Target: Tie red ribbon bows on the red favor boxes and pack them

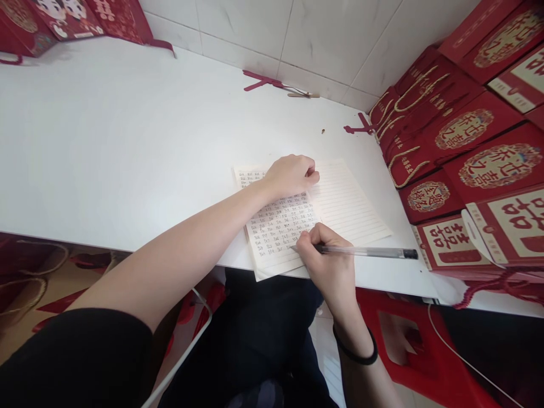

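Note:
An open notebook (272, 266) with lined pages lies near the table's front edge. Rows of small handwritten marks fill most of its left page, while the right page (357, 212) shows only printed lines. My left hand (291, 174) rests across the top of the notebook, fingers curled in, with nothing seen in them. In my right hand (329, 263) is a clear-barrelled pen (374, 252) with a dark cap end pointing right. Its tip touches or hovers just over the lower left page; I cannot tell which. A black band circles my right wrist.
Stacked red gift boxes and bags (463, 130) with gold rope handles crowd the right side. More red bags (93, 20) stand at the back left. Against the tiled wall lie red-handled scissors (263, 81). A red stool (399, 340) sits below the table.

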`<state>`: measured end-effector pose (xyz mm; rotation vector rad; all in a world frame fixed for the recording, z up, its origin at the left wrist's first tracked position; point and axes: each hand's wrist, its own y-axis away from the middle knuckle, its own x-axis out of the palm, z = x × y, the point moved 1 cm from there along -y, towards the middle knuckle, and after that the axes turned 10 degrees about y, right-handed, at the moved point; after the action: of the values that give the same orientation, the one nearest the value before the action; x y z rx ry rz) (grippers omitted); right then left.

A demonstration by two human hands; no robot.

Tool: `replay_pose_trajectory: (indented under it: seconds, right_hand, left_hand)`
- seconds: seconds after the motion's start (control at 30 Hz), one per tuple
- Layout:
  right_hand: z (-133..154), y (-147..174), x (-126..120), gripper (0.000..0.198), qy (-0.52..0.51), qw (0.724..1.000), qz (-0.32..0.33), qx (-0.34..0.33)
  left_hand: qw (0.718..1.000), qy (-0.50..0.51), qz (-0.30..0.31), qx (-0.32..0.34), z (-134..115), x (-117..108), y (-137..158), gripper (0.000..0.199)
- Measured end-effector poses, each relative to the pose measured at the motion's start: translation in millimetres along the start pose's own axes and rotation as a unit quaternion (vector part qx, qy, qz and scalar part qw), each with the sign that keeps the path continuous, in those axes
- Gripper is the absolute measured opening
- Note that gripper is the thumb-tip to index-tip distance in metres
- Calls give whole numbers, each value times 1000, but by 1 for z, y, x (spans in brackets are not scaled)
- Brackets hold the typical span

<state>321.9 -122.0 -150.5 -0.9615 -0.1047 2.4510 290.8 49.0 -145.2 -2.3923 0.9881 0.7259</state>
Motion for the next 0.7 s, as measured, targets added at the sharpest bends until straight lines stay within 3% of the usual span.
replay_pose_trajectory:
  seconds: [0.2, 0.37, 0.57, 0.7]
  right_hand:
    - [0, 0, -4, 36, -36, 999, 4, 36]
    - [-11, 3, -8, 39, -205, 972, -51, 104]
    - [-21, -2, 3, 44, -338, 935, -72, 83]
    - [-19, 19, 0, 39, -276, 954, -105, 45]
  left_hand:
    - [1000, -1, 3, -6, 0, 0, 0, 23]
    - [1000, -14, 2, -6, -1, -3, 2, 25]
    - [998, -34, 21, -40, 0, -8, 6, 24]
    - [998, -58, 15, -34, -1, -13, 11, 24]
